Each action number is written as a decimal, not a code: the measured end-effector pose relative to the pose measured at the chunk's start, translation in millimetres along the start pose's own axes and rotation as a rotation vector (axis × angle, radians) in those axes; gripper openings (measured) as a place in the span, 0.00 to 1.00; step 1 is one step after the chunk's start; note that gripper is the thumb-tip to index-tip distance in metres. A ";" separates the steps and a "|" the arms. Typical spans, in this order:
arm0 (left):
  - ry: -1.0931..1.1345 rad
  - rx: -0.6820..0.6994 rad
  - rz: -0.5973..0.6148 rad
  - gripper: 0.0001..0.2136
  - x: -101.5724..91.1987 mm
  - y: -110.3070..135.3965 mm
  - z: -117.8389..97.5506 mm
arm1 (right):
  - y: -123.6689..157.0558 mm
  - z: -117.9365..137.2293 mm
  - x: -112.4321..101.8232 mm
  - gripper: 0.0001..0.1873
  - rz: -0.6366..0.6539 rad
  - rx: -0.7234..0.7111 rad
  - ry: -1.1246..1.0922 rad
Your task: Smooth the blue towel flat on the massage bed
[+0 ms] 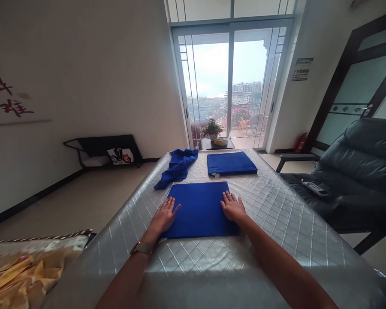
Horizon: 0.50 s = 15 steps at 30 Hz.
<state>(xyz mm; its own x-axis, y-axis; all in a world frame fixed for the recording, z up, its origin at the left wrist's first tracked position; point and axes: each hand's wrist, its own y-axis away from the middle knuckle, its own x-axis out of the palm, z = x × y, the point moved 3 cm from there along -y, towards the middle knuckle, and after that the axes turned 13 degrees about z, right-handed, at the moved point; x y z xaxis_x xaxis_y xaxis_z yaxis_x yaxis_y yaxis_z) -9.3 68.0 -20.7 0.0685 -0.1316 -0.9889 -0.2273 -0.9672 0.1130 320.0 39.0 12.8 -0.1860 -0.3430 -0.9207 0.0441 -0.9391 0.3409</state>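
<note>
A folded blue cloth [200,208] lies flat on the silver quilted table [276,223] in front of me. My left hand [164,215] rests flat on its left edge with fingers spread, open. My right hand [233,206] lies flat on its right edge, fingers stretched out, open. Farther back sits a second neatly folded blue cloth [230,163]. To its left lies a crumpled blue cloth [177,166], unfolded.
A black reclining chair [357,171] with a remote [315,187] on it stands to the right. A potted plant [212,128] sits on a small table before the glass balcony doors. A yellow patterned cushion [22,270] is at the lower left. A low black shelf [106,150] lines the left wall.
</note>
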 end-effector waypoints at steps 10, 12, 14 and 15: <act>0.048 -0.036 -0.045 0.41 -3.2 6.3 -8.0 | 1.5 3.4 0.4 0.34 -0.035 0.041 0.036; 0.048 -0.032 -0.049 0.41 -3.3 6.2 -7.8 | 6.5 5.0 -1.5 0.34 -0.056 0.048 0.053; 0.046 -0.033 -0.048 0.41 -2.9 5.7 -7.0 | 14.5 6.2 -2.7 0.34 -0.074 0.044 0.079; 0.045 -0.034 -0.050 0.41 -2.5 5.2 -6.6 | 19.5 6.8 -2.6 0.34 -0.081 0.034 0.092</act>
<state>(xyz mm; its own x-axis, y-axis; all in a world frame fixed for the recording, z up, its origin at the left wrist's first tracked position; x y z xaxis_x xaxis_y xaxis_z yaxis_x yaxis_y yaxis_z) -4.2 61.8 -17.1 0.1230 -0.0921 -0.9881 -0.1899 -0.9795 0.0677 314.7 21.8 23.1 -0.0964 -0.2681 -0.9585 -0.0011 -0.9630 0.2695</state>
